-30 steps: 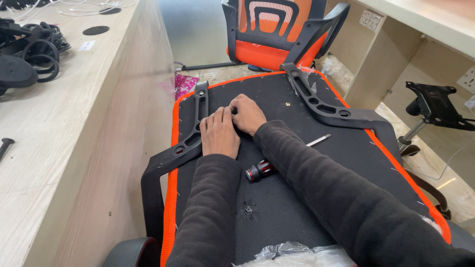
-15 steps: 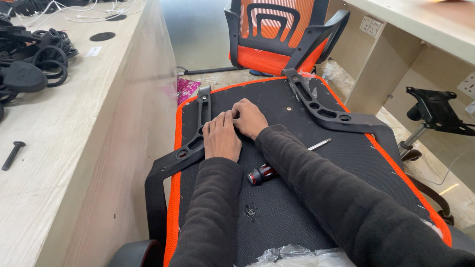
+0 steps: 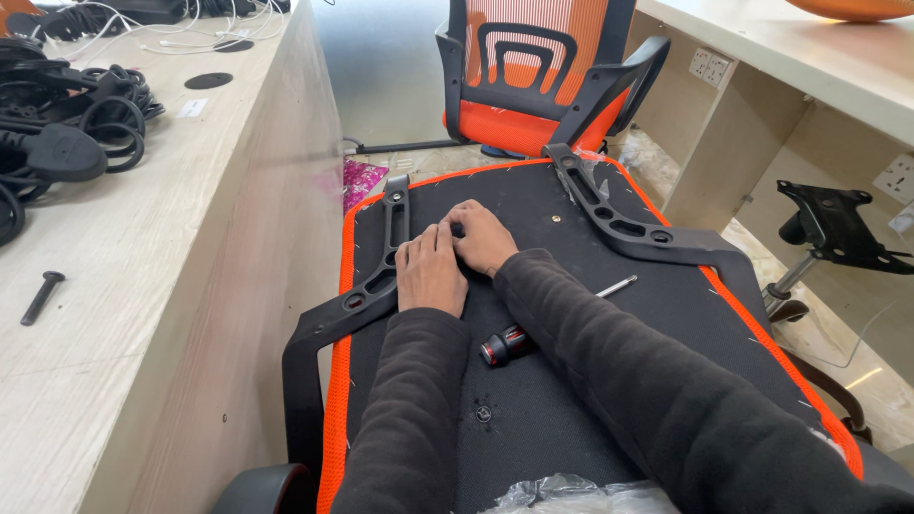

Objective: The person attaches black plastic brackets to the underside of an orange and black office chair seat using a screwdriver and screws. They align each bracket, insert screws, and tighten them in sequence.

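Note:
An upturned chair seat [image 3: 571,381], black underneath with an orange edge, lies in front of me. My left hand [image 3: 430,274] rests flat on it beside the left black armrest bracket [image 3: 367,286]. My right hand [image 3: 483,238] touches the left one, fingers curled down onto the seat; whatever small thing sits under the fingertips is hidden. A screwdriver [image 3: 533,328] with a black and red handle lies on the seat under my right forearm. The right armrest bracket [image 3: 628,224] lies across the far right of the seat.
A pale wooden desk [image 3: 143,286] runs along the left, with a black bolt [image 3: 42,295] and coiled black cables [image 3: 67,124] on it. An assembled orange and black chair [image 3: 533,86] stands behind the seat. A black chair mechanism on a base [image 3: 833,228] stands at the right. Clear plastic wrap [image 3: 571,495] lies at the near edge.
The view has tipped up a little and shows more of the far chair. Both hands stay together at the same spot on the seat.

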